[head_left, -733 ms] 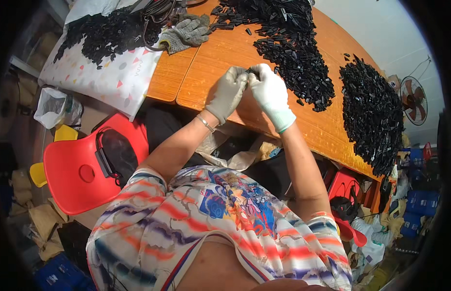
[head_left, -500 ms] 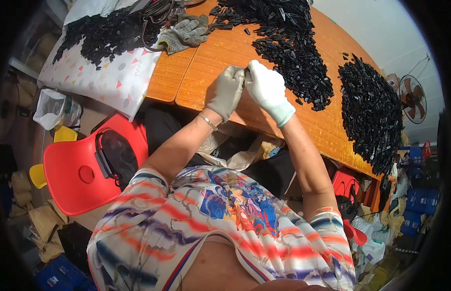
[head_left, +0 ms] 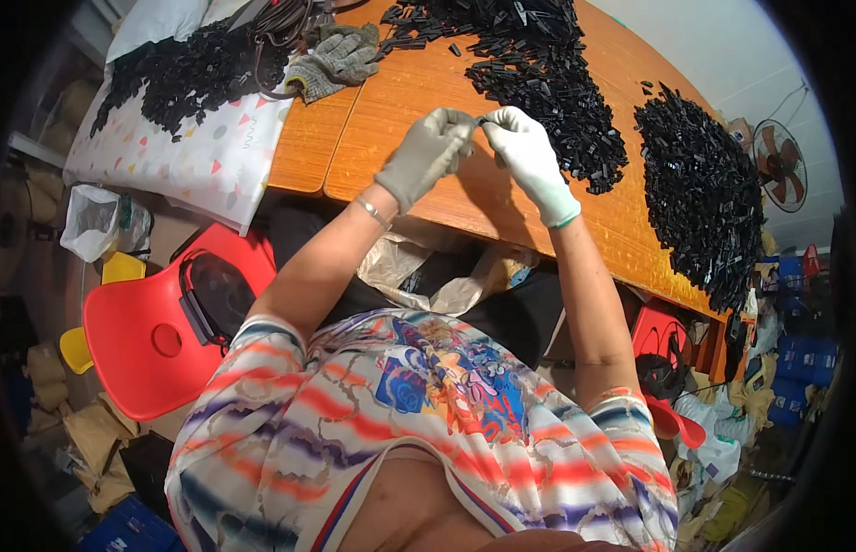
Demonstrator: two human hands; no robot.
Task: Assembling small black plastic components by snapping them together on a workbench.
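Together, both gloved hands (head_left: 483, 147) pinch a small black part (head_left: 484, 120).

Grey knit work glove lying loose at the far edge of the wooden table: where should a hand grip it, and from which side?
Grip the grey knit work glove by its cuff end, coming from the near side with the left hand. It lies flat and crumpled, its far side against a tangle of dark cords, so the near edge looks freest.
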